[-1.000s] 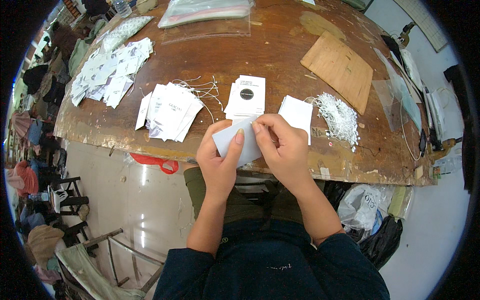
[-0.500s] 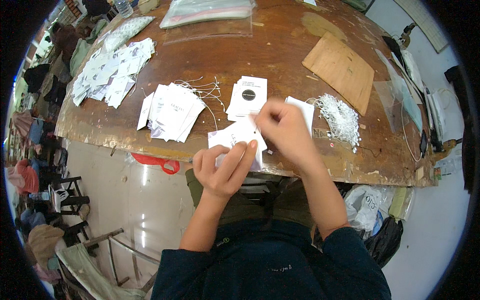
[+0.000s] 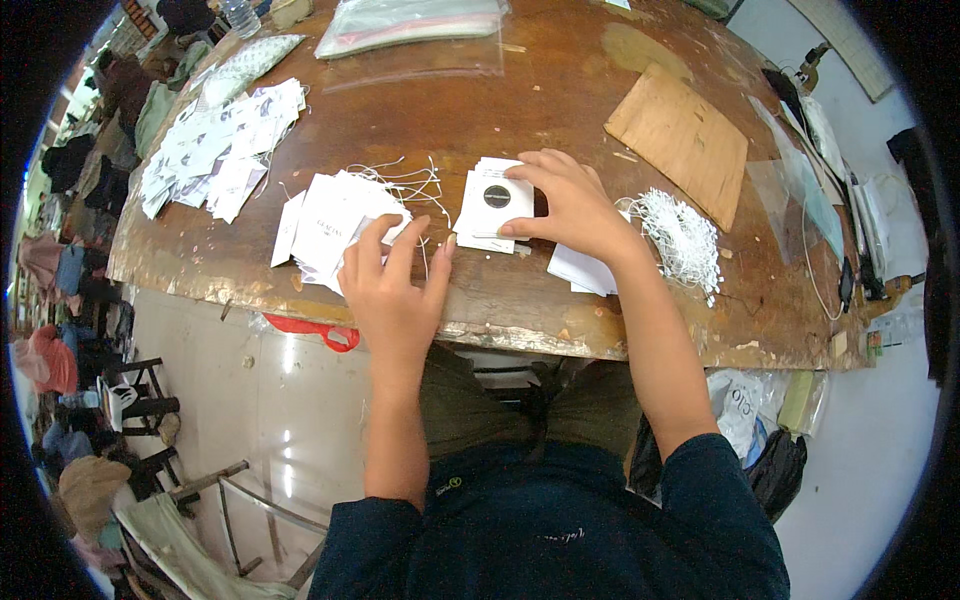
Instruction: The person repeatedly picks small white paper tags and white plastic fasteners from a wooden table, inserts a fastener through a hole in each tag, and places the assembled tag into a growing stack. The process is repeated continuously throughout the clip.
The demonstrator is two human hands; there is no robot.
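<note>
My left hand [image 3: 390,280] is open, its fingers spread beside the near right edge of a pile of white hang tags [image 3: 335,225]. White strings trail from the far side of that pile. Its fingertips appear to hold nothing. In the middle, a small stack of white cards [image 3: 475,205] has a black round mark on top. My right hand [image 3: 575,205] grips the right side of the top card [image 3: 512,212] between thumb and fingers. Partly under my right wrist lie more white cards [image 3: 580,270]. Close by on the right is a heap of white tag strings [image 3: 678,240].
A larger spread of white tags [image 3: 215,150] covers the far left of the worn wooden table [image 3: 450,110], near a patterned pouch [image 3: 252,70]. Clear plastic bags [image 3: 410,28] lie at the back. A thin wooden board [image 3: 680,145] sits at the right.
The tag held between my hands has left them. My left hand moved left and opened beside the strung tags; my right hand moved up onto the stack with the black mark.
</note>
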